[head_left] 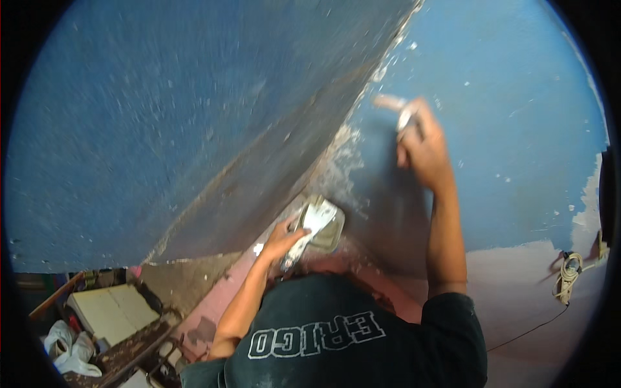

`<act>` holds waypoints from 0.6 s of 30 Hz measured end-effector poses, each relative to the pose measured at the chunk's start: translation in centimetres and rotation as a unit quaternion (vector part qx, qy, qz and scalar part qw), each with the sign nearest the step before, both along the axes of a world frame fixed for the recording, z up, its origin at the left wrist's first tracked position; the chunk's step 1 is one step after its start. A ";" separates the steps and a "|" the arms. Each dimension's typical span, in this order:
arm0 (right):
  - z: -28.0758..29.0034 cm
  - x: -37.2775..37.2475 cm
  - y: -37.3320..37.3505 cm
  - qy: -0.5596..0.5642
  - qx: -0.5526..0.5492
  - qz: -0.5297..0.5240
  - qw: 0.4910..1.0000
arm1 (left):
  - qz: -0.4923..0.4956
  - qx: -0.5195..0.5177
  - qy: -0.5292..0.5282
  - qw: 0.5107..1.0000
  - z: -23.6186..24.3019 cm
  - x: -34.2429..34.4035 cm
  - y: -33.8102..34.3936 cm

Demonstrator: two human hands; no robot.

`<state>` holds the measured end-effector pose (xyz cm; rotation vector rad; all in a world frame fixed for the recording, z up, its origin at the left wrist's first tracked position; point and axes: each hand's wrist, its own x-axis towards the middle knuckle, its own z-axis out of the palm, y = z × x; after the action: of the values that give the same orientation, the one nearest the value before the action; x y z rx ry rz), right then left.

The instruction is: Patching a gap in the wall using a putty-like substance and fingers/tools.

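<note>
In the head view, just off centre at seven o'clock, we see the left hand (280, 238) gripping a white-smeared scraper (318, 217) over a square tub (331, 238). At two o'clock, the blurred right hand (424, 147) extends a finger by the blue wall (517, 149); we cannot tell whether it holds anything.

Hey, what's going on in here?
A person is working at a patchy blue wall. Their left hand holds a white-smeared scraper, which shows in front of a squarish tub. Their right hand is raised near the wall, with a small pale thing at its fingers, too blurred to name.
</note>
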<state>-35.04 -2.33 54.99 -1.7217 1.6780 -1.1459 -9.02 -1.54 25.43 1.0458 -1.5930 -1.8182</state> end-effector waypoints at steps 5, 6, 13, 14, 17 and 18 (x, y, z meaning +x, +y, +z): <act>-14.1 1.7 4.8 0.084 0.096 0.106 0.986 | 0.009 0.008 0.013 1.000 2.8 -0.6 -1.1; -15.5 2.2 5.4 0.101 0.084 0.093 0.987 | 0.006 0.012 0.009 1.000 3.4 -0.7 -1.2; -17.2 4.0 7.4 0.132 0.105 0.065 0.984 | -0.032 0.020 0.013 0.999 4.6 -0.8 0.2; -17.4 3.9 7.5 0.128 0.118 0.068 0.982 | -0.036 0.023 0.005 0.999 4.8 -0.9 0.5; -18.3 3.9 8.2 0.140 0.117 0.070 0.981 | -0.037 0.031 -0.006 0.999 4.9 -1.1 1.1; -18.8 3.8 8.4 0.139 0.118 0.073 0.981 | -0.036 0.036 -0.007 0.999 4.7 -1.1 1.3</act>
<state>-31.19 6.09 36.17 -1.8780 1.7321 -0.6339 -10.14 -0.28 30.17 1.0478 -1.6043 -1.9317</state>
